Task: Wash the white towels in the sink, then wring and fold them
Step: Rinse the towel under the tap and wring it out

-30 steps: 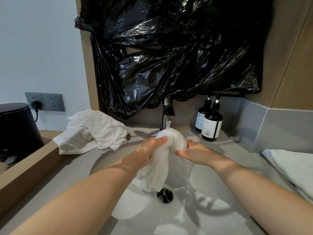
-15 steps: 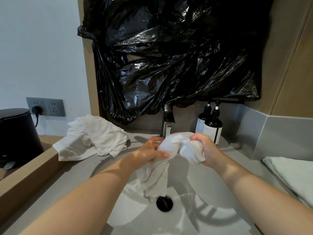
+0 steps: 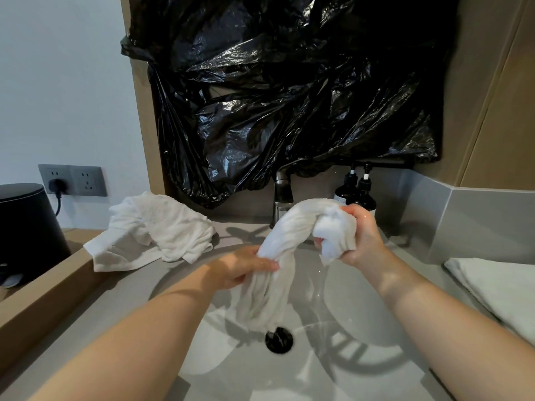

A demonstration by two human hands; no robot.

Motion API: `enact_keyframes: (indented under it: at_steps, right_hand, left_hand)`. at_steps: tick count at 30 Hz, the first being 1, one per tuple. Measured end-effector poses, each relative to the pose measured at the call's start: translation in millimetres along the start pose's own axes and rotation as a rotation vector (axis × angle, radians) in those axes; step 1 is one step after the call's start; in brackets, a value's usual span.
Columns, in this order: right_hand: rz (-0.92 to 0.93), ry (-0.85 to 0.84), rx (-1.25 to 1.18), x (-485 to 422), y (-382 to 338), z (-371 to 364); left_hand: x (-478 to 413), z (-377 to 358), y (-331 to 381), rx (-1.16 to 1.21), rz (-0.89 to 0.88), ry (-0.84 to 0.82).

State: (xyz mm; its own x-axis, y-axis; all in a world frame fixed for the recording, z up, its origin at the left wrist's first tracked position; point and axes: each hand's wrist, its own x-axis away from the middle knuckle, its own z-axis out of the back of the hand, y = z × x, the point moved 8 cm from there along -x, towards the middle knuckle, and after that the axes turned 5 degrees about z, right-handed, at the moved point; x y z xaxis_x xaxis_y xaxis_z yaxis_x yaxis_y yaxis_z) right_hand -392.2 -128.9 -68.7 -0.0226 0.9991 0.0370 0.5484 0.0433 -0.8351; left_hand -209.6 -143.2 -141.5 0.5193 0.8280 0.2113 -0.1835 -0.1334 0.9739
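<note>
Black plastic sheeting (image 3: 289, 96) fills the upper middle of the frame, above a grey desk (image 3: 115, 299) with a white sink (image 3: 362, 308). At centre, over the basin, the left hand (image 3: 240, 267) curls round the lower part of a twisted wet towel (image 3: 289, 233), and the right hand (image 3: 362, 238) clenches its bunched upper end. A crumpled towel (image 3: 156, 227) lies at middle left on the desk, a folded towel (image 3: 503, 285) at the right edge.
</note>
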Motion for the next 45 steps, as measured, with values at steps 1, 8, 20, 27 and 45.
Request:
enact_keyframes:
  at_steps: [1, 8, 20, 27, 45]
  right_hand:
    - [-0.009, 0.009, 0.001, 0.2, -1.0, 6.3]
    - [-0.292, -0.002, 0.469, -3.4, 27.9, 39.4]
    - [1.006, 0.006, 1.903, 9.7, -73.4, -117.8]
    - [0.727, -0.068, 2.194, -29.5, -61.1, -121.1]
    - [-0.236, -0.307, 0.485, -5.2, 54.6, 25.4]
  left_hand:
    - [1.9, 0.9, 3.9, 0.069, -0.018, -0.007]
    - [6.5, 12.0, 13.7, 0.465, -0.11, 0.1]
    - [-1.2, 14.7, 8.5, 0.691, -0.02, 0.291]
    - [-6.2, 7.6, 7.3, 0.621, -0.02, 0.27]
    - [26.6, -35.2, 59.8, 0.208, -0.101, -0.091]
